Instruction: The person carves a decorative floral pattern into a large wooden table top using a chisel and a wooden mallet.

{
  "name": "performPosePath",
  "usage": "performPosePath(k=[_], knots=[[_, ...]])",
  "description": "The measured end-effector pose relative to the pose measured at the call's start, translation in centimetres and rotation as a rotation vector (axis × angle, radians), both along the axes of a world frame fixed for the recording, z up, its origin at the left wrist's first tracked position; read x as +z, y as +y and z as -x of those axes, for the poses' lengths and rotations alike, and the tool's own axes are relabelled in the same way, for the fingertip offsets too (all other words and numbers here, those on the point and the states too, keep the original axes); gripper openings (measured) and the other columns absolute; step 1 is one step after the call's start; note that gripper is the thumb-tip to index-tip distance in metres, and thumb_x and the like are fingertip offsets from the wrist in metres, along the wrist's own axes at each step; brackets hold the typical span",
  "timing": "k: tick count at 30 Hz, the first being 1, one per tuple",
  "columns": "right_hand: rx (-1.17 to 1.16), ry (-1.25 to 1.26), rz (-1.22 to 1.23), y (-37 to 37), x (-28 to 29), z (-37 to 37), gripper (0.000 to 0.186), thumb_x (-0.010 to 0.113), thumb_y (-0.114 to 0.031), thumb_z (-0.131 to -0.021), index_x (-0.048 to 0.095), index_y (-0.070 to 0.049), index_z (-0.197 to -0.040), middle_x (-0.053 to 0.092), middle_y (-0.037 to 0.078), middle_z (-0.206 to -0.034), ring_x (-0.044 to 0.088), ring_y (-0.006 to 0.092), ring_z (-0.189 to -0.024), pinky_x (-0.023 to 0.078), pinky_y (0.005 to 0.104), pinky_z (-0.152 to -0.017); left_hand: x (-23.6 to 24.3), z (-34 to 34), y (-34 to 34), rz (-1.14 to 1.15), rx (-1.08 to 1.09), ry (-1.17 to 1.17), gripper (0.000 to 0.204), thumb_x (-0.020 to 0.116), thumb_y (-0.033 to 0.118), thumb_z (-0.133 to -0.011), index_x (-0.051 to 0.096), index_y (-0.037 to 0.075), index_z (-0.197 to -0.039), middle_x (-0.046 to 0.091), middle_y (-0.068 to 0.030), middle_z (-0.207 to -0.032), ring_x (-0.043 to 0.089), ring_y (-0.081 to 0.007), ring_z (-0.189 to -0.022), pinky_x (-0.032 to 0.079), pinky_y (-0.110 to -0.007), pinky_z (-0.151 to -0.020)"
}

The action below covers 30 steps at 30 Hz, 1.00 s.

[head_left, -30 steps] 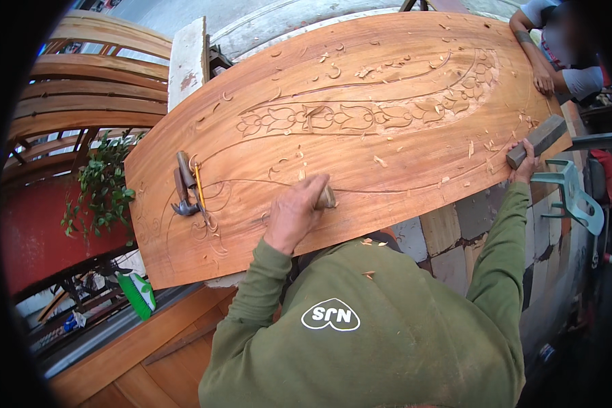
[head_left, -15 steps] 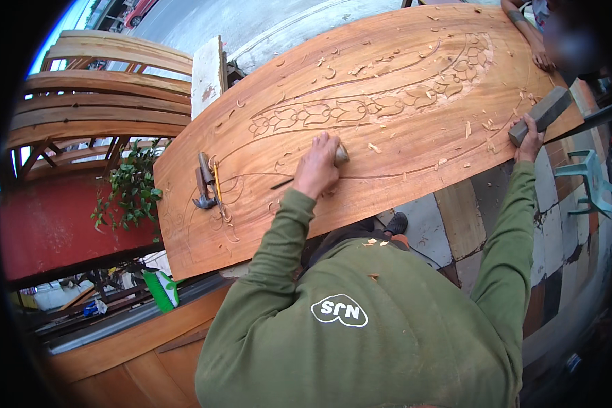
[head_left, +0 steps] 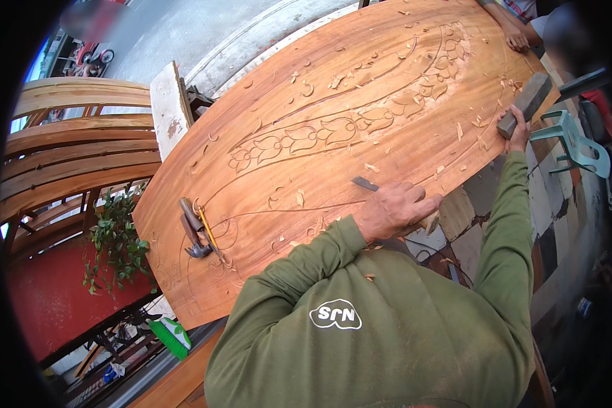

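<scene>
My left hand [head_left: 396, 208] is closed round a chisel, over the near edge of a large carved wooden panel [head_left: 265, 238]. The chisel's flat dark blade [head_left: 365, 183] points out to the far left, and its handle end [head_left: 430, 223] shows below my fingers. Farther right, my right hand [head_left: 519, 130] grips a dark rectangular wooden block [head_left: 528, 103] at the panel's near right edge. A leaf-and-flower carving [head_left: 319, 132] curves along the middle of the panel. Curled wood shavings are scattered over the surface.
A hammer [head_left: 198, 234] and a yellow pencil [head_left: 209, 228] lie on the panel's left end. Stacked curved wooden slats [head_left: 81, 136], a leafy plant [head_left: 115, 245] and a green brush [head_left: 170, 336] stand left. Another person's hand [head_left: 517, 37] rests at the far right, near a light-blue plastic chair [head_left: 578, 146].
My left hand has moved right and nearer to me with the chisel, whose blade now shows beyond the fingers. My right hand still grips the block. The whole view has shifted.
</scene>
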State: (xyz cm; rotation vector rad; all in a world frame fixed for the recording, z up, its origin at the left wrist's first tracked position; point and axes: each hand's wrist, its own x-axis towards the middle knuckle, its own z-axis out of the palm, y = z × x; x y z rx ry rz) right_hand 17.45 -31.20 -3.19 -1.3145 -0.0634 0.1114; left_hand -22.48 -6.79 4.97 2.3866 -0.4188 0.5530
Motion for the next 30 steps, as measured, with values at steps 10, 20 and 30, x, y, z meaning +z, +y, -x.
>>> performPosePath(k=[10,20,30], knots=[[-0.061,-0.017,0.080,-0.4,-0.3,0.1,0.033,0.079,-0.023,-0.094,0.062,0.000,-0.110,0.068,0.012,-0.091,0.071,0.0223,-0.073,0.062,0.0368,-0.063,-4.1,0.7,0.4,-0.021,-0.072,-0.047,0.056,0.078,0.028,-0.087,0.066,0.023,-0.141,0.059,-0.0032,-0.098,0.060,-0.0214,-0.081,0.050,-0.038,-0.071],[-0.107,-0.400,0.722,5.3,1.6,4.6,0.096,0.085,-0.049,-0.085,0.041,-0.016,-0.165,0.072,0.018,-0.133,0.075,0.0319,-0.109,0.061,0.0422,-0.096,-6.9,-3.0,0.2,-0.244,0.498,0.121,0.073,0.077,0.017,-0.096,0.050,0.015,-0.163,0.062,-0.0156,-0.126,0.058,-0.0366,-0.114,0.044,-0.049,-0.101],[0.233,-0.644,1.260,8.4,0.5,13.1,0.084,0.086,-0.042,-0.083,0.056,-0.025,-0.159,0.066,0.017,-0.114,0.066,0.0351,-0.113,0.051,0.0559,-0.104,-8.5,-3.3,0.3,-0.322,0.560,0.052,0.078,0.067,0.049,-0.106,0.042,0.007,-0.166,0.055,-0.0244,-0.156,0.054,-0.0442,-0.136,0.042,-0.054,-0.113]])
